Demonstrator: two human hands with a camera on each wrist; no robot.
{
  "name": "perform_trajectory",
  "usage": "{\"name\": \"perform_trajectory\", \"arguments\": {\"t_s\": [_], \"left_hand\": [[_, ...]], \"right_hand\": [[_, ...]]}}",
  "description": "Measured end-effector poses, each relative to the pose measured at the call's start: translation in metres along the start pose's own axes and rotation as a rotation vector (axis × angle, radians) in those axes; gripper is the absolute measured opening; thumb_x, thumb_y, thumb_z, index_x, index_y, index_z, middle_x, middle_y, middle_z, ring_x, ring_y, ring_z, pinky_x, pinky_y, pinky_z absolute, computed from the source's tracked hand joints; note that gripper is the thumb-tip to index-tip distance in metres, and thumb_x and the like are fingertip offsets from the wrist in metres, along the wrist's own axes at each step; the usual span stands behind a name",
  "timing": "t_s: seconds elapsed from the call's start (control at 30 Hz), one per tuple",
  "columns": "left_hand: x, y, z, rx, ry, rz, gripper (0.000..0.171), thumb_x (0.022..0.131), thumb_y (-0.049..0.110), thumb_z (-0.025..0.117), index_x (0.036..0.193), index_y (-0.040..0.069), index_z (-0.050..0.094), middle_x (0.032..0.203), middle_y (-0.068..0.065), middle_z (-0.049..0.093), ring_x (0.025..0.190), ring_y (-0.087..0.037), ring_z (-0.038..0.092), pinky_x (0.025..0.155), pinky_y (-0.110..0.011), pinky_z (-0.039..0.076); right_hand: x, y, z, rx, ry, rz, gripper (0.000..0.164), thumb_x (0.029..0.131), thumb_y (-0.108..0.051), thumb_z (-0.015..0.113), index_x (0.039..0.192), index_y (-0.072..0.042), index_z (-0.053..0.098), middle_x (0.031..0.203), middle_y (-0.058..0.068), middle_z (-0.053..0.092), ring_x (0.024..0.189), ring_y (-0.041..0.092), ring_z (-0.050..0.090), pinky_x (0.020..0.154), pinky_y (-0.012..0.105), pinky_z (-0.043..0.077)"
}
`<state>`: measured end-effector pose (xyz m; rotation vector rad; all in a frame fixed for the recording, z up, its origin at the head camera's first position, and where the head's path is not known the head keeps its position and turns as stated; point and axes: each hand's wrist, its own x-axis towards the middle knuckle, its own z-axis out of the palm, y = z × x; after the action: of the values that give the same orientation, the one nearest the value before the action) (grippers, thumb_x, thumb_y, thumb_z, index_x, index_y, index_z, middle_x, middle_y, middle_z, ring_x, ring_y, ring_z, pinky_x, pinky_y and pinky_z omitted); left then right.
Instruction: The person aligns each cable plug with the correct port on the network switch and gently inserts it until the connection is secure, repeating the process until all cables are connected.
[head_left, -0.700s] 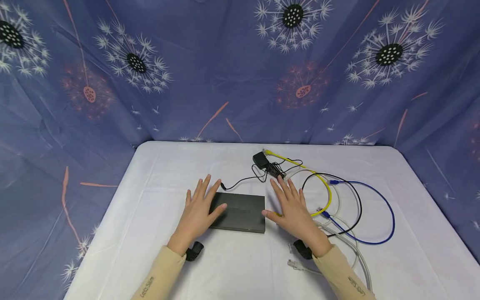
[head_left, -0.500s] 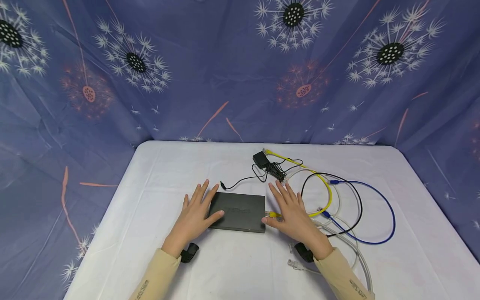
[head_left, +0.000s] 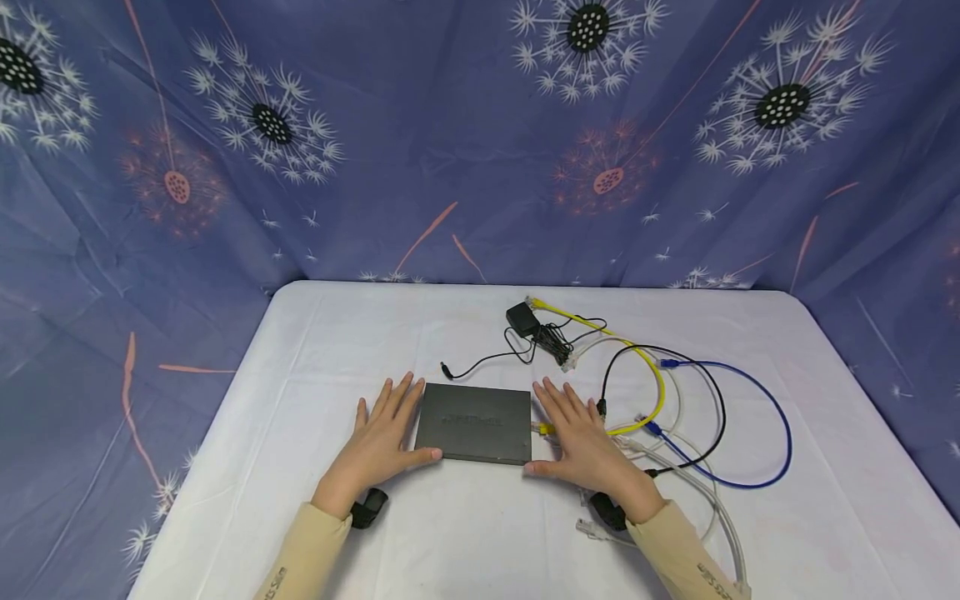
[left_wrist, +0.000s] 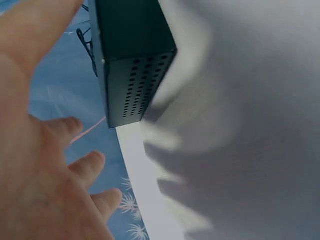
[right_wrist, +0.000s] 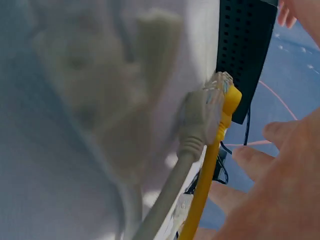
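Note:
A flat dark-grey network switch (head_left: 476,423) lies on the white table. At its left end is my left hand (head_left: 375,447), fingers spread, its thumb by the near left corner. My right hand (head_left: 585,446) spreads beside the right end, thumb close to the near right corner. Whether either thumb touches the case, I cannot tell. In the left wrist view, the switch's perforated side (left_wrist: 137,90) faces the palm. The right wrist view has a yellow cable's plug (right_wrist: 230,102) and a grey cable's plug (right_wrist: 195,120) near the other perforated side. Neither hand holds anything.
Behind the switch lies a black power adapter (head_left: 522,319) with its bundled cord and barrel plug (head_left: 447,372). To the right, a yellow cable (head_left: 660,392), a blue cable (head_left: 786,417), a black cable (head_left: 722,400) and grey cables (head_left: 723,521) overlap in loops. A patterned curtain (head_left: 420,150) hangs behind.
Both hands have drawn back toward the near edge, the left also moving left off the top of the switch. More of the switch and the yellow plug shows. The cables look unmoved.

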<state>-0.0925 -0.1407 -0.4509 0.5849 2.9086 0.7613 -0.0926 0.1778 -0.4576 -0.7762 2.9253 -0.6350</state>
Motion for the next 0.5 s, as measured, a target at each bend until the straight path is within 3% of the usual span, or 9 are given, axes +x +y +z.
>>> {"name": "perform_trajectory", "arguments": {"t_s": [0.17,0.5], "left_hand": [[0.004,-0.003,0.004,0.009,-0.022,0.057,0.106,0.073,0.051,0.078,0.153,0.01,0.022,0.157,-0.015,0.012,0.141,-0.043,0.007,0.1,-0.072,0.003],[0.014,-0.008,0.007,-0.025,-0.053,0.103,0.102,0.07,0.052,0.079,0.152,0.017,0.028,0.158,-0.014,0.011,0.141,-0.043,0.007,0.101,-0.071,0.002]], "right_hand": [[0.002,0.0,0.004,0.03,-0.034,-0.016,0.109,0.071,-0.054,0.078,0.152,-0.007,0.021,0.155,0.019,0.017,0.139,0.046,0.013,0.101,0.071,0.011],[0.009,0.0,0.005,0.028,-0.067,-0.039,0.107,0.072,-0.058,0.075,0.152,-0.009,0.023,0.156,0.017,0.016,0.139,0.046,0.012,0.101,0.071,0.011]]}}
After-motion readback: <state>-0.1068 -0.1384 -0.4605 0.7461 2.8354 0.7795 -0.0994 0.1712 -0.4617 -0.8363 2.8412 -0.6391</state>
